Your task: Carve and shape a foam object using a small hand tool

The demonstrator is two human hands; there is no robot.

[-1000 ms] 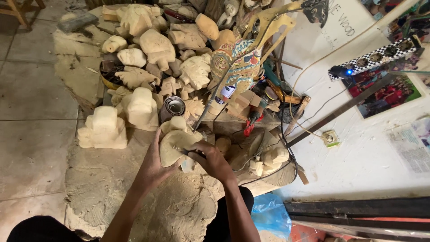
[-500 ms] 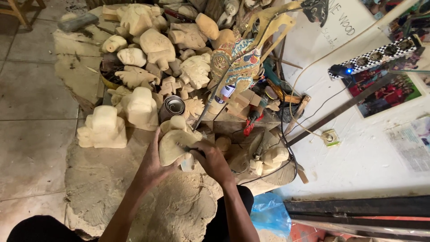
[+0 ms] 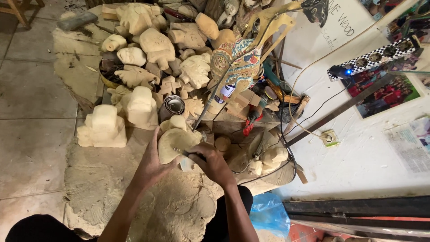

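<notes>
My right fingers [image 3: 197, 157] are curled tight around a small tool, its tip pressed to the pale wooden carving [image 3: 177, 142] in front of me. My left hand [image 3: 152, 163] cups the carving from the side, fingers closed on its lower edge. Since a second ago both hands have barely shifted; the cutting goes on at one spot. Sawdust [image 3: 134, 197] covers the floor below, with unfinished carvings [image 3: 141, 107] piled beyond.

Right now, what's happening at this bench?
A person sits over a sawdust-covered slab, carving. The left hand steadies a pale rounded wooden piece while the right hand presses a small dark-handled tool against it. Unfinished pale carvings are piled behind, beside a painted figure.
</notes>
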